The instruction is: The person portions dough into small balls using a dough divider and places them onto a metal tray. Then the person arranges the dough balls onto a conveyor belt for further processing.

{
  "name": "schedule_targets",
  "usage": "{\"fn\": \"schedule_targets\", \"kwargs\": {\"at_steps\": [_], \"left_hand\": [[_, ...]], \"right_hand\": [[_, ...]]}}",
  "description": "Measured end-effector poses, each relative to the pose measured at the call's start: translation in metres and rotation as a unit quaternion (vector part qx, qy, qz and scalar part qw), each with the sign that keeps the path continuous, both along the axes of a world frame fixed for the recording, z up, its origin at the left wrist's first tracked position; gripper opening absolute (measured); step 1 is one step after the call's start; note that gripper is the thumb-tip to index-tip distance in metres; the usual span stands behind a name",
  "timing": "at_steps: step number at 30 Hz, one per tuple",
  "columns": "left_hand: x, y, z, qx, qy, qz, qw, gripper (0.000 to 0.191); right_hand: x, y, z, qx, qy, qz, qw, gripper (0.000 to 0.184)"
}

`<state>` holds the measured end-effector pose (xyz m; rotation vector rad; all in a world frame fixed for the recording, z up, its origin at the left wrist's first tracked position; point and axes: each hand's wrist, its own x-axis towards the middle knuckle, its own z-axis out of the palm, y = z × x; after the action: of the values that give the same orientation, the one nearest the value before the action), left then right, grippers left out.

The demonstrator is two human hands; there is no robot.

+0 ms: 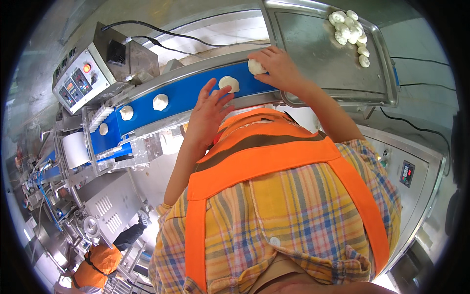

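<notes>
A blue conveyor belt (191, 89) runs before me, carrying pale, rounded dough pieces. My right hand (279, 68) is closed around one dough piece (256, 67) at the belt's right end, beside the metal tray. With fingers spread, my left hand (210, 117) hovers at the near edge of the belt. Its fingertips overlap the lower edge of another dough piece (228, 83); whether they touch it I cannot tell. Farther left lie a dough piece (160, 102) and a second dough piece (126, 113), with a smaller dough piece (104, 129) near the roller end.
A metal tray (312, 62) at the right holds a cluster of small dough pieces (349, 27). A control box (84, 81) with a lit orange button stands behind the belt. Machinery with a white roller (75, 150) is at left. A co-worker in orange (97, 264) is lower left.
</notes>
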<state>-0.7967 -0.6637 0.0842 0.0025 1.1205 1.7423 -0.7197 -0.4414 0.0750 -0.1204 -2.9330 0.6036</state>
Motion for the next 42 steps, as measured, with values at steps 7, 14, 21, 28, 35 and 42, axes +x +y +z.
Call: {"fn": "schedule_targets", "kwargs": {"at_steps": [7, 14, 21, 28, 35, 42], "left_hand": [[0.0, -0.007, -0.005, 0.029, 0.014, 0.009, 0.999, 0.046], [0.008, -0.008, 0.002, -0.001, 0.041, 0.035, 0.999, 0.045], [0.018, 0.015, 0.006, -0.024, 0.043, 0.022, 0.999, 0.038], [0.024, 0.078, 0.032, 0.013, 0.053, -0.041, 0.998, 0.039], [0.045, 0.148, 0.008, 0.109, -0.162, -0.152, 0.969, 0.037], [0.05, 0.12, -0.017, 0.017, 0.658, -0.101, 0.746, 0.029]], "right_hand": [[0.008, 0.025, -0.023, 0.181, 0.034, 0.0, 0.983, 0.043], [0.121, 0.214, -0.047, 0.159, 0.114, -0.615, 0.764, 0.061], [0.177, 0.279, -0.084, 0.021, -0.023, -0.678, 0.735, 0.059], [0.135, 0.148, -0.039, -0.365, 0.089, -0.388, 0.842, 0.053], [0.093, 0.084, -0.01, -0.101, 0.192, -0.114, 0.97, 0.046], [0.15, 0.313, -0.111, 0.088, -0.004, -0.544, 0.834, 0.04]]}}
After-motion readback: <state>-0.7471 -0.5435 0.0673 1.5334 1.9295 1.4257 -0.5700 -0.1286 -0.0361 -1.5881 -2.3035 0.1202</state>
